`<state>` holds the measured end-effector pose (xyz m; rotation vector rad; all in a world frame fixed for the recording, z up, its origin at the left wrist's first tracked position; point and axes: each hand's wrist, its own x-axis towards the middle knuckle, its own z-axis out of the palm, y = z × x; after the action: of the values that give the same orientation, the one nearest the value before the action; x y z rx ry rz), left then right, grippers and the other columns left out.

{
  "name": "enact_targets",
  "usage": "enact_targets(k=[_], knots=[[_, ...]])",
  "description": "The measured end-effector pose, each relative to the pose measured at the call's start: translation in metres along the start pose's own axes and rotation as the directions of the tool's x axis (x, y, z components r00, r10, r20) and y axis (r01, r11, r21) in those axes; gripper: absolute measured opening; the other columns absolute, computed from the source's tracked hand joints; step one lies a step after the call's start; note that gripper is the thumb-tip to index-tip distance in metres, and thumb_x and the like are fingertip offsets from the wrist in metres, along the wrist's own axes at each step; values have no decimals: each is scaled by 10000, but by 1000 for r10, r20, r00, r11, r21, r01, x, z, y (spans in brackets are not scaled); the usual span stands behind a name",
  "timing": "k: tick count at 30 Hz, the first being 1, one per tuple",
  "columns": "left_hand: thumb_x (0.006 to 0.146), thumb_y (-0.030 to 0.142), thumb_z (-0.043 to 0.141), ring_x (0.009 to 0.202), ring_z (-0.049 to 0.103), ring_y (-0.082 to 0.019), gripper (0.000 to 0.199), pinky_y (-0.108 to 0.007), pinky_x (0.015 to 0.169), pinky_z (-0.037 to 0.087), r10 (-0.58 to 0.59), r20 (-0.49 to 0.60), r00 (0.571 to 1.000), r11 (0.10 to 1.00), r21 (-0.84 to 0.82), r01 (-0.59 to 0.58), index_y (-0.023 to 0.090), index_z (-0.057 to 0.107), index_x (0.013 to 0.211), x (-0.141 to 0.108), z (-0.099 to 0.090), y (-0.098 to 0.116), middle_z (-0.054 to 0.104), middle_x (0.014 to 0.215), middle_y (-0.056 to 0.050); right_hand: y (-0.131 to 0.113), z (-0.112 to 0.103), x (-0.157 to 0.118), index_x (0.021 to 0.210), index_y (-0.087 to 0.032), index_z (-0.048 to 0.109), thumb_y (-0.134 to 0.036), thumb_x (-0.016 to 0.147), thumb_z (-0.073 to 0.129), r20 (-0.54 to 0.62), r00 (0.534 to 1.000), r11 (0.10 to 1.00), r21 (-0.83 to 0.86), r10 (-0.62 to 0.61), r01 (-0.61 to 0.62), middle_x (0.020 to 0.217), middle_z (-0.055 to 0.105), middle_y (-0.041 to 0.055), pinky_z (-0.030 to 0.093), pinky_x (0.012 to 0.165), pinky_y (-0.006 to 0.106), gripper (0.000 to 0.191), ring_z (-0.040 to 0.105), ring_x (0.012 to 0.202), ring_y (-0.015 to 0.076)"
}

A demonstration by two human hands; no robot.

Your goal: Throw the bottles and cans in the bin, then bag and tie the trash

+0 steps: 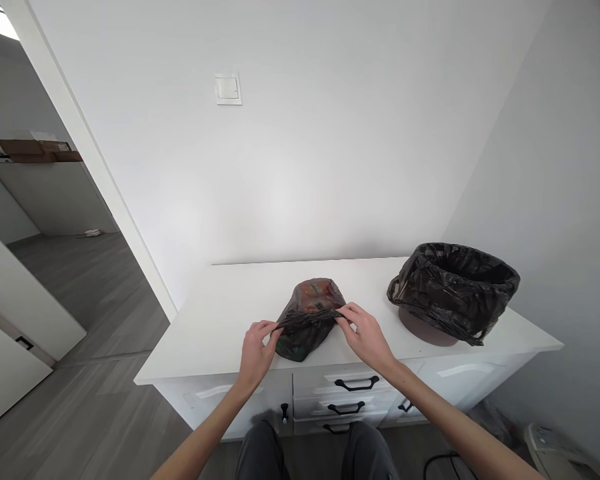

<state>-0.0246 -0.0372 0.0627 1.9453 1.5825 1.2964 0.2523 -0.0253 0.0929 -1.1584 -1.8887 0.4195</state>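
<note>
A filled black garbage bag (300,340) rests on the white cabinet top in front of me. Through its thin plastic, orange-red and green contents show, too blurred to name. My left hand (258,350) pinches the left end of the bag's gathered mouth between thumb and fingers. At the other end, my right hand (364,335) pinches the same edge, so the mouth is stretched in a band across the bag. To the right stands a brownish trash bin (425,328), its rim covered by a black bag liner (450,297) folded outward.
The white cabinet (240,280) has drawers with black handles (357,383) below its front edge. Behind it rises a white wall with a light switch (228,89). A doorway opens at left. On the floor at lower right are a pale appliance (555,447) and a black cable.
</note>
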Motion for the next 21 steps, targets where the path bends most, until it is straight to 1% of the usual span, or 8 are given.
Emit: enact_targets(k=[3, 7, 11, 14, 16, 17, 19, 21], knots=[[959, 547, 536, 1045, 668, -274, 376, -388, 885, 529, -160, -32, 987, 983, -100, 156, 259, 777, 980, -2, -10, -10, 766, 1081, -62, 7, -2, -4, 923, -235, 697, -486, 1046, 415, -36, 992, 976, 185, 123, -114, 935, 677, 71, 529, 726, 342, 397, 654, 845, 232], [960, 600, 520, 1010, 695, -269, 438, -387, 890, 533, -253, -36, 967, 961, -120, 248, 243, 758, 1049, -7, -21, -9, 773, 1111, -69, 10, -5, -6, 826, -224, 629, -617, 1025, 389, -61, 955, 918, 300, 291, -260, 854, 656, 56, 543, 754, 358, 502, 643, 831, 238], [864, 636, 667, 1063, 677, -297, 475, -380, 879, 524, -317, -39, 948, 943, -118, 310, 248, 734, 1130, -5, -24, 11, 762, 1154, -79, -2, -8, -4, 967, -224, 631, -565, 1040, 401, -135, 959, 954, 207, 249, -219, 993, 665, 79, 543, 871, 415, 418, 639, 960, 255], [876, 637, 657, 1046, 680, -300, 484, -385, 907, 520, -303, -83, 949, 941, -181, 285, 202, 746, 1067, 0, -25, 31, 770, 1076, -102, -20, -7, -9, 1220, -231, 586, -433, 1018, 512, -327, 943, 997, -16, 62, -72, 1229, 603, 142, 493, 1007, 527, 296, 574, 1191, 313], [929, 618, 598, 1067, 679, -286, 458, -375, 947, 514, -272, -109, 956, 939, -245, 239, 199, 746, 1041, 2, -28, 45, 763, 1063, -100, -37, -5, -16, 1320, -244, 534, -304, 973, 592, -403, 900, 977, -189, -168, 97, 1286, 552, 162, 483, 1028, 556, 358, 536, 1254, 328], [959, 596, 564, 1090, 673, -276, 441, -368, 967, 509, -246, -110, 963, 941, -268, 209, 205, 742, 1058, 2, -31, 51, 755, 1085, -96, -46, -3, -20, 1343, -253, 518, -230, 947, 611, -392, 869, 944, -250, -304, 217, 1282, 546, 157, 498, 1016, 542, 408, 542, 1251, 318], [1008, 538, 505, 1113, 657, -257, 405, -358, 975, 508, -169, -93, 981, 946, -293, 135, 216, 723, 1121, 0, -36, 63, 731, 1140, -90, -66, 1, -25, 1352, -255, 506, -99, 904, 585, -290, 779, 827, -288, -556, 483, 1244, 571, 134, 537, 983, 489, 481, 575, 1221, 282], [1032, 470, 470, 1066, 652, -242, 372, -358, 934, 522, -79, -67, 995, 956, -287, 57, 213, 700, 1170, -2, -42, 72, 712, 1150, -90, -83, 7, -24, 1361, -220, 494, -19, 875, 506, -141, 693, 704, -233, -707, 670, 1230, 615, 122, 546, 998, 461, 526, 593, 1221, 256]])
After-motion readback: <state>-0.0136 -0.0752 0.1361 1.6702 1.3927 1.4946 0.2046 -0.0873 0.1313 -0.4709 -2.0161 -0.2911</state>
